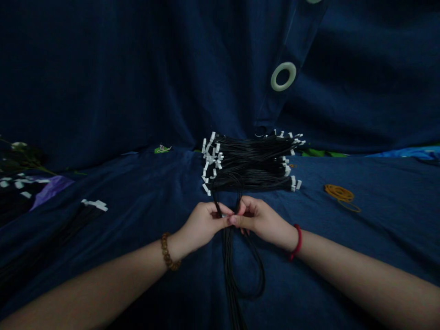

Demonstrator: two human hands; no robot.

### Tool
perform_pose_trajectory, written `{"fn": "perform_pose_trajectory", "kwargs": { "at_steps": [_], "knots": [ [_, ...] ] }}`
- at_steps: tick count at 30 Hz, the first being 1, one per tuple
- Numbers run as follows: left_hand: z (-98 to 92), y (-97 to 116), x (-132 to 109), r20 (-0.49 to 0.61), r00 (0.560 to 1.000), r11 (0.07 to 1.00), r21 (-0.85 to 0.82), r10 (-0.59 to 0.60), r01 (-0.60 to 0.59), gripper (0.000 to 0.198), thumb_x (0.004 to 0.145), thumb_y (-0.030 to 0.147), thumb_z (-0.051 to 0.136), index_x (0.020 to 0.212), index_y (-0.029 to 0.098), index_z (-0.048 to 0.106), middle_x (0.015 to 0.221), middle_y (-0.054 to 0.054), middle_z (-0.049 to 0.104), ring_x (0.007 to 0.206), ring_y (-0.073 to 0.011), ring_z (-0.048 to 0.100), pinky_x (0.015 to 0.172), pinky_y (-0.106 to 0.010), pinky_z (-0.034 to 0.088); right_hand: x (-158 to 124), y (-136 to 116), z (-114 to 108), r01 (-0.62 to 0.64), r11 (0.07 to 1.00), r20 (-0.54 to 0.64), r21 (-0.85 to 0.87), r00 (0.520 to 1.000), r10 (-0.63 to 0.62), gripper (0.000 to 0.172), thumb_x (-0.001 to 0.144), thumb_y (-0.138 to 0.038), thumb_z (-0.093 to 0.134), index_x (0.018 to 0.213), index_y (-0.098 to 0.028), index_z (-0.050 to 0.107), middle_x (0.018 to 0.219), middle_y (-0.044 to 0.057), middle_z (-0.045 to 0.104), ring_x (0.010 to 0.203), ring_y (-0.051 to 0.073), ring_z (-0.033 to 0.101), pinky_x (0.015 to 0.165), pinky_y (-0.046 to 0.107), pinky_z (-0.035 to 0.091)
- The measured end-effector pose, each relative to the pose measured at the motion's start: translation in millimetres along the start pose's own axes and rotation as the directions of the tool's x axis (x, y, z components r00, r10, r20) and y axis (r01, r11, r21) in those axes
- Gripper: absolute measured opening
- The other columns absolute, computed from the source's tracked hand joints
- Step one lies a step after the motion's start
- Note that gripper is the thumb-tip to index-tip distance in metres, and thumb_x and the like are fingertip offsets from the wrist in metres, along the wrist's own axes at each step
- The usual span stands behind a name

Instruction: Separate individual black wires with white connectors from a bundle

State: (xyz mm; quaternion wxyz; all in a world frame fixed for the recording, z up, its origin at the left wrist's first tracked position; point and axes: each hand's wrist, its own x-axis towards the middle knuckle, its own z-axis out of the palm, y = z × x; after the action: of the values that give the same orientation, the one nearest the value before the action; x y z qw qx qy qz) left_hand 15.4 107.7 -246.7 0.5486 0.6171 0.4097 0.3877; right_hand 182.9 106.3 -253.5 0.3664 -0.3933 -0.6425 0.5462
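A stack of black wire bundles [250, 162] with small white connectors at both ends lies on the dark blue cloth [144, 201], just beyond my hands. My left hand [202, 224] and my right hand [257, 219] meet in the middle, both pinched on a loose bunch of black wires [228, 256]. That bunch loops up over the stack and trails down toward me between my forearms. A brown bead bracelet sits on my left wrist, a red cord on my right.
Yellow rubber bands [340, 193] lie on the cloth at the right. More black wires with white connectors [92, 205] lie at the left, beside a purple bag [51, 188]. A blue curtain with a white ring eyelet [283, 76] hangs behind.
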Motion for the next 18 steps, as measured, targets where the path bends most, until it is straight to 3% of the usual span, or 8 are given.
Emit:
{"fn": "perform_pose_trajectory", "kwargs": {
  "at_steps": [4, 8, 12, 15, 18],
  "knots": [
    [0.7, 0.9, -0.5, 0.033, 0.999, 1.000, -0.005, -0.019, 0.019, 0.012, 0.062, 0.022, 0.073, 0.070, 0.015, 0.068, 0.067, -0.001, 0.068, 0.065, -0.0153, 0.061, 0.066, -0.027, 0.047, 4.1, -1.4, -0.1, -0.071, 0.997, 0.038, 0.007, 0.997, 0.071, 0.037, 0.067, -0.039, 0.071, 0.063, -0.018, 0.040, 0.049, -0.007, 0.051, 0.039, 0.006, 0.047, 0.035, 0.017, 0.035],
    [0.3, 1.4, -0.7, 0.062, 0.997, 0.999, -0.032, -0.040, 0.042, 0.005, 0.066, 0.016, 0.069, 0.070, 0.014, 0.067, 0.068, -0.001, 0.069, 0.066, -0.0139, 0.061, 0.070, -0.027, 0.047, 7.8, -3.3, 0.4, -0.143, 0.989, 0.054, -0.017, 0.988, 0.144, 0.025, 0.079, -0.029, 0.062, 0.068, -0.014, 0.046, 0.053, -0.007, 0.052, 0.040, 0.004, 0.047, 0.037, 0.015, 0.037],
    [-6.3, 3.3, 0.0, 0.143, 0.986, 0.993, -0.069, -0.085, 0.096, 0.017, 0.065, 0.011, 0.067, 0.082, 0.012, 0.068, 0.074, -0.004, 0.070, 0.075, -0.0150, 0.063, 0.076, -0.028, 0.046, 10.0, -5.3, -3.0, -0.210, 0.976, 0.076, -0.062, 0.974, 0.214, 0.017, 0.088, -0.026, 0.051, 0.082, -0.011, 0.055, 0.062, -0.005, 0.052, 0.046, 0.004, 0.049, 0.041, 0.016, 0.041],
    [-13.4, 5.4, 1.2, 0.236, 0.960, 0.975, -0.125, -0.149, 0.182, 0.027, 0.067, 0.014, 0.068, 0.094, 0.011, 0.066, 0.083, -0.007, 0.070, 0.083, -0.0166, 0.063, 0.077, -0.029, 0.046, 9.8, -5.3, -6.4, -0.226, 0.970, 0.074, -0.094, 0.970, 0.233, 0.017, 0.088, -0.027, 0.051, 0.088, -0.011, 0.055, 0.067, -0.003, 0.054, 0.049, 0.005, 0.050, 0.043, 0.017, 0.042],
    [-16.3, 6.6, 2.8, 0.273, 0.937, 0.944, -0.186, -0.216, 0.272, 0.025, 0.076, 0.023, 0.062, 0.096, 0.009, 0.064, 0.086, -0.010, 0.069, 0.085, -0.0169, 0.063, 0.079, -0.030, 0.047, 9.1, -4.4, -7.7, -0.230, 0.966, 0.073, -0.119, 0.968, 0.240, 0.017, 0.088, -0.027, 0.051, 0.091, -0.011, 0.055, 0.071, -0.002, 0.055, 0.051, 0.005, 0.051, 0.046, 0.018, 0.044]
  ]
}}
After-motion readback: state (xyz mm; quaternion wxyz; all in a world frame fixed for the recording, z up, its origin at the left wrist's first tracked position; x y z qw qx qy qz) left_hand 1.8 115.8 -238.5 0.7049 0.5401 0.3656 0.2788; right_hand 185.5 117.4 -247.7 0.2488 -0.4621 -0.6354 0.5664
